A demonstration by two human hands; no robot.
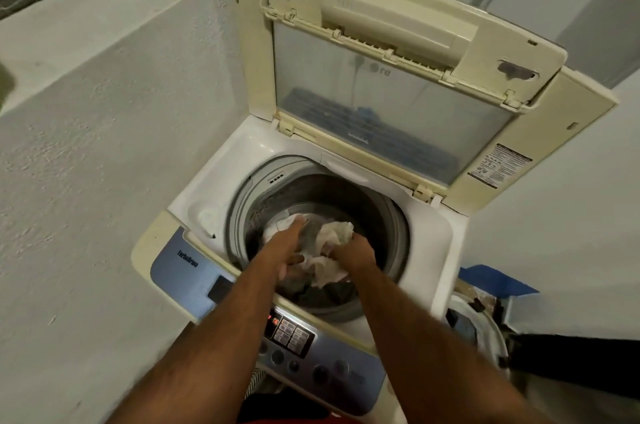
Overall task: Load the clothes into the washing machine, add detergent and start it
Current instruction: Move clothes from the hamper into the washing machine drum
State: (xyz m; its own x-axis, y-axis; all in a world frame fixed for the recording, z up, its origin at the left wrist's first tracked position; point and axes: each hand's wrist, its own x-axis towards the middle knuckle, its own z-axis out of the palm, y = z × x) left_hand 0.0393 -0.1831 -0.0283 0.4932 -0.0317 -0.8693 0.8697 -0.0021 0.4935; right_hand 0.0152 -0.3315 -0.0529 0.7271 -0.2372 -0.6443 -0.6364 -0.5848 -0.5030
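Now both hands [320,250] reach down into the drum [391,215], gripping clothes [332,233].

Head view, steeply down (close).
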